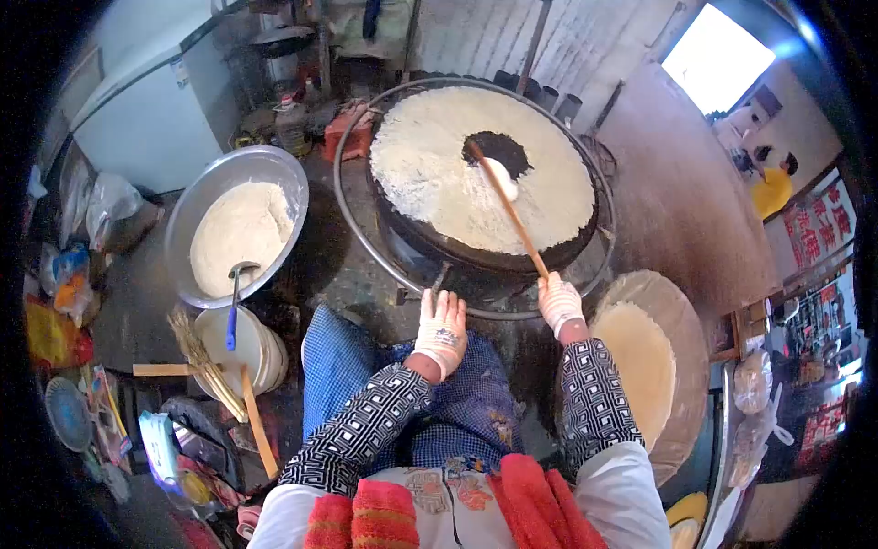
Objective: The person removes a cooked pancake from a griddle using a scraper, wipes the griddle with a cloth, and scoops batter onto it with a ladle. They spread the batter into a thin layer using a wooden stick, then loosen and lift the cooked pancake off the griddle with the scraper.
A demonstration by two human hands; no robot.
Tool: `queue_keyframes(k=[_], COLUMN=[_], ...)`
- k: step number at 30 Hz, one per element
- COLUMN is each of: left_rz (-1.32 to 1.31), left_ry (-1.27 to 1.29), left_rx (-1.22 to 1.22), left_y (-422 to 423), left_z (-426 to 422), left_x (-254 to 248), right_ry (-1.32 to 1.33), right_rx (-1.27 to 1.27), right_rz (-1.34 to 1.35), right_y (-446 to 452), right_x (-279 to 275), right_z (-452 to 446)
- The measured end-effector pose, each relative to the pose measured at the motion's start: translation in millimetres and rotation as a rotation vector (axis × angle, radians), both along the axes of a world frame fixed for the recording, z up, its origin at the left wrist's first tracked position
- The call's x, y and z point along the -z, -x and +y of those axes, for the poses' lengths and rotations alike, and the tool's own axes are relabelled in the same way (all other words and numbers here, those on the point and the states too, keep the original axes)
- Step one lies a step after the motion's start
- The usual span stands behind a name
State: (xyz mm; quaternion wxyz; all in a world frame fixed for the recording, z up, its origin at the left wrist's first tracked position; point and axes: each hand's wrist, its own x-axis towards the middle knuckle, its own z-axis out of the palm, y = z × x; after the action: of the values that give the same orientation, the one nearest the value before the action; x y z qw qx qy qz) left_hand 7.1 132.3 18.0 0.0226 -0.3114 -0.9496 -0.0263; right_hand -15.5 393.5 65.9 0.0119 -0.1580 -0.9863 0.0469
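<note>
My right hand (pixel 560 304), in a pale glove, is closed around the near end of a wooden stick (pixel 508 210). The stick reaches across a round black griddle (pixel 430 240), its far tip over the bare dark middle. A thin layer of pale batter (pixel 416 165) rings that middle, thicker and rougher at left. Beside the stick near the centre lies a smooth white lump of batter (pixel 500 180). My left hand (pixel 442 334), also gloved, is open, its fingers stretched towards the griddle's near side, above my lap; it holds nothing. Whether its fingertips touch anything, I cannot tell.
A metal ring (pixel 352 215) surrounds the griddle. At left, a large metal basin (pixel 174 247) holds batter and a blue-handled ladle (pixel 231 320); below it stands a white bucket (pixel 274 352) with a straw brush (pixel 197 352). A finished flatbread (pixel 631 357) lies on a round tray (pixel 690 393) at right.
</note>
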Motion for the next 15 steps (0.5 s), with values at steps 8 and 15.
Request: queue_keyframes(k=[8, 15], left_rz=[0.092, -0.031], left_ry=[0.066, -0.054], left_rx=[0.007, -0.098], left_y=[20, 41], left_z=[-33, -58], left_x=[2, -5], right_ry=[-0.069, -0.058], right_rx=[0.035, 0.093], right_rz=[0.039, -0.016], right_y=[-1, 0], right_x=[17, 8], right_z=[21, 36])
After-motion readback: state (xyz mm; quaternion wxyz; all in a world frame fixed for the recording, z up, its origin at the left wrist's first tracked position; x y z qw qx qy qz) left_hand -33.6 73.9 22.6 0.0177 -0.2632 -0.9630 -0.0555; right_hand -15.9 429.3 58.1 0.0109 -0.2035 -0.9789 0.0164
